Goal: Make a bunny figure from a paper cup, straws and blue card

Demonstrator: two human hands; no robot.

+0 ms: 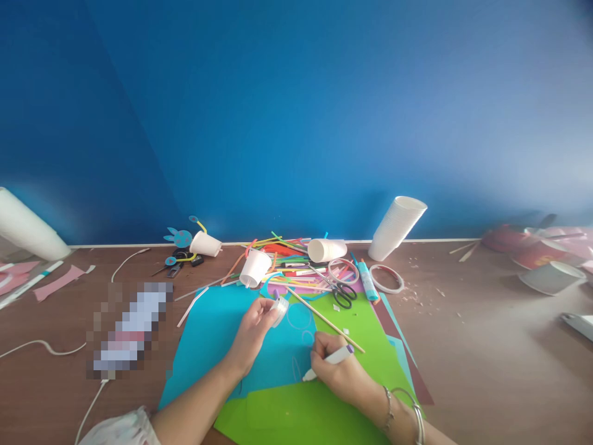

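Observation:
My right hand (336,364) grips a white marker (339,355) with a purple end, its tip low over the blue paper (208,346). Pale outlines are drawn there: a large circle (299,314), a smaller one, and a long narrow oval (296,369). My left hand (252,330) pinches a small whitish round piece that looks like a tape roll (280,312); a purple cap (277,294) shows beside it. Green paper (370,364) lies to the right and in front. A wooden stick (328,321) crosses the sheets between my hands.
Black-handled scissors (344,295), a glue stick (367,281), tape rings (386,279) and coloured straws lie behind the paper. Paper cups (255,268) and a cup stack (397,228) stand near the blue wall. At left are a blurred phone (134,327) and its cable.

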